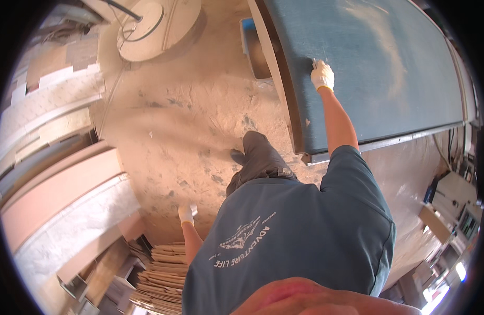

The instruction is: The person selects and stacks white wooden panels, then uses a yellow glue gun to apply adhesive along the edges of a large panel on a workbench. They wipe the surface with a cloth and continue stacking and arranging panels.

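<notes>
My right hand [322, 76], in a white knit glove with a yellow cuff, is reached out over the blue-grey tabletop [368, 84] near its left edge. Its fingers are bent and drawn together at the surface; whatever they may hold is too small to make out. Low at my left side hangs my left hand [185, 214], gloved in white too. A small pale piece [194, 210] shows at its curled fingers, but its kind is unclear. Pale dusty streaks run across the far part of the tabletop.
Under the table's left side stands a blue-rimmed bin [257, 55]. Stacked boards and panels [63, 194] line the left, with a pile of thin wooden strips [160, 273] behind my left hand. A round base [147, 26] with a pole stands at the far left on the dusty floor [163, 131].
</notes>
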{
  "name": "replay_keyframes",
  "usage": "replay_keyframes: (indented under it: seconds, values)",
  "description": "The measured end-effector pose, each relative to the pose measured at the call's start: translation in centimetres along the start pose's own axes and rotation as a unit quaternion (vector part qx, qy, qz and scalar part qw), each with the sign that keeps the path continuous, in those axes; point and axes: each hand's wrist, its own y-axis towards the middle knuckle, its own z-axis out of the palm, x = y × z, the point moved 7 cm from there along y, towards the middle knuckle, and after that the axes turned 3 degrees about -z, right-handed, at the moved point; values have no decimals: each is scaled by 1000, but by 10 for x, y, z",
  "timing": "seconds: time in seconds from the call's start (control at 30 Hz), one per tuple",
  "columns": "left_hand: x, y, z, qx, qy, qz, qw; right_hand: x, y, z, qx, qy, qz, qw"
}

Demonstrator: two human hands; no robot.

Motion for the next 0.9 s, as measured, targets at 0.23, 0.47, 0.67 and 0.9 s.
replay_keyframes:
  seconds: [0.23,0.47,0.67,0.9]
  values:
    - [-238,73,90,130,47,108,984,88,0,44,163,115,0,980]
    - [-362,119,205,209,248,50,945,67,257,36,-69,149,136,977]
    - [-493,93,262,216,276,-65,934,-16,502,-8,-84,11,220,972]
    - [-630,125,281,136,262,-100,950,-124,647,-7,-122,-115,346,923]
